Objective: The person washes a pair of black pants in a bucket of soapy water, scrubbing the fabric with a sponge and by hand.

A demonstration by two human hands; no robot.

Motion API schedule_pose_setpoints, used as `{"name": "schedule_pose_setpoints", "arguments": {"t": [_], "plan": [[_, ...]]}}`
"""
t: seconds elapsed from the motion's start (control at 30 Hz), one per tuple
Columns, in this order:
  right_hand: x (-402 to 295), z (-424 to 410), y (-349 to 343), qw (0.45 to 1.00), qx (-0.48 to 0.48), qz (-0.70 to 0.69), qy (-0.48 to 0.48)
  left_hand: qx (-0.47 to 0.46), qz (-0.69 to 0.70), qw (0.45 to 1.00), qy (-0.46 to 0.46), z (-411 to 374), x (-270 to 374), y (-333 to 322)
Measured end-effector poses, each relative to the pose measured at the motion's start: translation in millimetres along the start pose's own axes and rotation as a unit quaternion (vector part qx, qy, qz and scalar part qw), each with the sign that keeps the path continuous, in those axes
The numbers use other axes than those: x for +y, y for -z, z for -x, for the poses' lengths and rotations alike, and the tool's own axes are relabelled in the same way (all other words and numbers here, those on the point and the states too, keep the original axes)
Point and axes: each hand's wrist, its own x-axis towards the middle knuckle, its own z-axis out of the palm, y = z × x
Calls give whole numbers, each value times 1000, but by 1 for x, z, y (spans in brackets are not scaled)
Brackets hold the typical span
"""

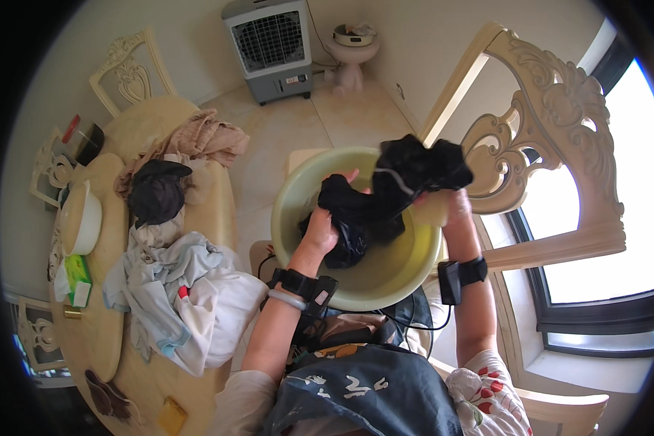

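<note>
A dark wet cloth garment (pixel 354 204) stretches between my two hands over a pale green plastic basin (pixel 283 218). On its left end my left hand (pixel 322 231) is closed, inside the basin's left side. At the basin's right rim, my right hand (pixel 441 206) grips the other end, whose bunched folds rise above the rim; something yellowish shows at that palm, blurred. The lower part of the garment hangs into the basin, which looks to hold some yellowish water. Both wrists wear black strapped devices with cables.
A carved wooden chair (pixel 567 240) stands close on the right. The table (pixel 210 218) at left bears piled light clothes (pixel 207 294), a dark cap (pixel 158 193), a white bowl (pixel 90 218), a tissue pack (pixel 79 280) and a yellow sponge-like block (pixel 172 415). An air cooler (pixel 272 49) stands ahead.
</note>
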Motion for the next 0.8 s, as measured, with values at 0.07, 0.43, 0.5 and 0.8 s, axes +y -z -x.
{"name": "schedule_pose_setpoints", "arguments": {"t": [0.07, 0.43, 0.5, 0.8], "plan": [[25, -11, -3, 712, 84, 697, -13, -7, -14, 1000, 16, -1, -13, -20], [76, -42, -28, 676, 187, 671, 241, 115, 80, 990, 30, -1, -40, 39], [111, -33, -55, 417, 13, 847, 330, 61, 193, 977, 66, 6, -46, 38], [126, -20, -69, 436, -31, 838, 326, 2, -34, 999, -24, 13, -45, 43]]}}
